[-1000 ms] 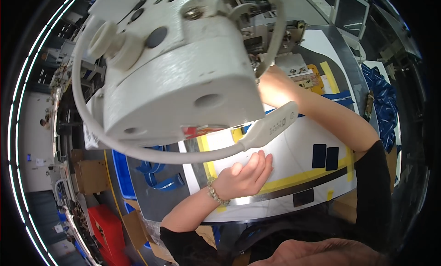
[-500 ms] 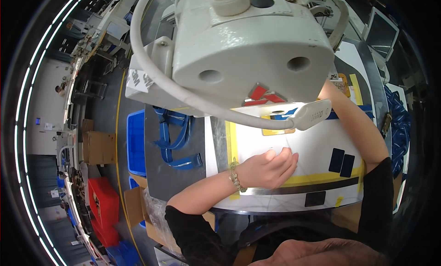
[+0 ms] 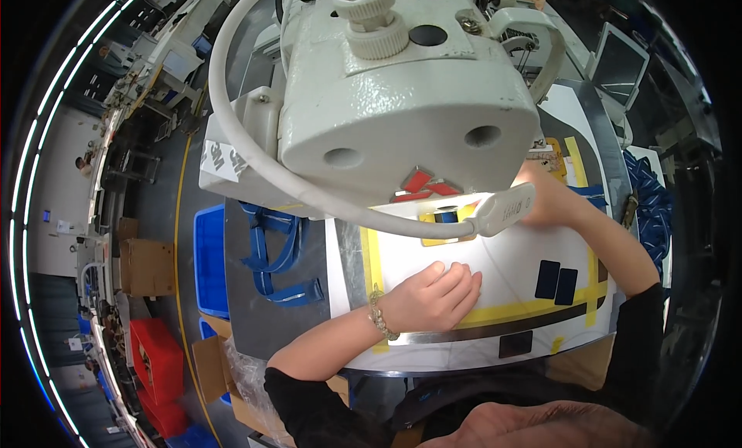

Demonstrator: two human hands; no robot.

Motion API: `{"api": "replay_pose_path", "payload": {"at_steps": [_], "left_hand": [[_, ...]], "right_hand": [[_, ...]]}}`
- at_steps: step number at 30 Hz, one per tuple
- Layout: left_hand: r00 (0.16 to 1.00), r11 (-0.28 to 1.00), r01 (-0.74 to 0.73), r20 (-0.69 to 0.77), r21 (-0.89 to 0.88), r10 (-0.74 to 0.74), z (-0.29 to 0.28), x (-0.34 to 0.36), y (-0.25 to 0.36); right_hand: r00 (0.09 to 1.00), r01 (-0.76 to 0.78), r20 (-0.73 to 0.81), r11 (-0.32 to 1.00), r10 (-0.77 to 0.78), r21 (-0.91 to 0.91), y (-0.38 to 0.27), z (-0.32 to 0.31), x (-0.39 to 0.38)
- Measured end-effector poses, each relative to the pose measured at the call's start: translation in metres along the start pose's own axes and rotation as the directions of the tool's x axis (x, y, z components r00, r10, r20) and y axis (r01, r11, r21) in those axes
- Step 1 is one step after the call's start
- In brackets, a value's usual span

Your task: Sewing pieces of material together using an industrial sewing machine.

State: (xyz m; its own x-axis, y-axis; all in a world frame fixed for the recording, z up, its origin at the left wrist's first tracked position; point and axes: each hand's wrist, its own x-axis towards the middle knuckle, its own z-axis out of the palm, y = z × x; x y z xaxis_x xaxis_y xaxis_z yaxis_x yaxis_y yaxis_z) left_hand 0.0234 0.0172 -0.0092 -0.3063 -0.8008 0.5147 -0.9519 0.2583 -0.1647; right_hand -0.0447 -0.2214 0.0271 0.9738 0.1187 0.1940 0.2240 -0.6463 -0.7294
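Observation:
My left hand (image 3: 433, 297), wearing a beaded bracelet at the wrist, is over the white worktop (image 3: 402, 262) with its fingers curled and pressed together. Whatever they pinch, if anything, is hidden. My right hand (image 3: 539, 194) reaches in beside the white sewing machine head (image 3: 410, 131); the machine and its lamp (image 3: 506, 210) hide its fingers. Beneath the head shows a yellow plate (image 3: 430, 231) with a bit of dark blue strap on it. More blue strap (image 3: 589, 191) emerges beyond my right wrist. Two dark rectangular pieces (image 3: 548, 279) lie right of my left hand.
Loose blue straps (image 3: 296, 295) lie on the grey table part at left. Another dark rectangle (image 3: 515, 344) is at the front edge. Blue bins (image 3: 209, 258) and an open carton (image 3: 209, 367) stand left. A blue strap bundle (image 3: 648, 208) hangs right; a screen (image 3: 618, 68) stands behind it.
The whole view has shifted slightly, with the machine appearing lower and further left. My right hand has drawn back toward the lamp, so more of it shows. My left hand keeps its curled shape.

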Motion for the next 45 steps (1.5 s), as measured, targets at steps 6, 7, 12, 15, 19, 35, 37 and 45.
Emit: {"api": "replay_pose_path", "payload": {"at_steps": [6,7,12,15,19,35,37,45], "left_hand": [[0.996,0.996,0.088,0.018,0.01,-0.088,0.002,0.008,-0.004],[0.996,0.996,0.092,0.016,0.012,-0.092,0.003,0.009,-0.005],[0.965,0.964,0.233,0.15,-0.126,-0.213,0.008,0.001,0.001],[0.966,0.971,0.212,0.174,-0.108,-0.191,0.005,0.004,0.0],[0.968,0.968,0.208,0.176,-0.143,-0.182,0.002,0.007,-0.006],[0.984,0.985,0.028,0.166,0.17,-0.056,0.001,0.001,-0.006],[0.983,0.986,0.034,0.17,0.166,-0.062,0.002,0.0,-0.005],[0.976,0.989,0.128,0.166,0.076,-0.139,0.014,-0.012,0.002]], "right_hand": [[0.982,0.126,0.178,0.921,-0.063,-0.368,-0.005,0.009,-0.025],[0.983,0.122,0.172,0.934,-0.067,-0.336,-0.002,0.01,-0.025],[0.993,0.098,0.095,0.94,-0.071,-0.328,0.006,0.014,-0.031],[0.99,0.116,0.117,0.928,-0.079,-0.354,0.007,0.013,-0.033],[0.988,0.105,0.143,0.937,-0.06,-0.334,0.005,0.012,-0.031],[0.985,0.172,0.047,0.926,-0.166,-0.337,0.015,0.018,-0.031],[0.984,0.176,0.051,0.925,-0.169,-0.338,0.015,0.018,-0.03],[0.981,0.193,0.058,0.927,-0.184,-0.321,0.017,0.017,-0.031]]}}
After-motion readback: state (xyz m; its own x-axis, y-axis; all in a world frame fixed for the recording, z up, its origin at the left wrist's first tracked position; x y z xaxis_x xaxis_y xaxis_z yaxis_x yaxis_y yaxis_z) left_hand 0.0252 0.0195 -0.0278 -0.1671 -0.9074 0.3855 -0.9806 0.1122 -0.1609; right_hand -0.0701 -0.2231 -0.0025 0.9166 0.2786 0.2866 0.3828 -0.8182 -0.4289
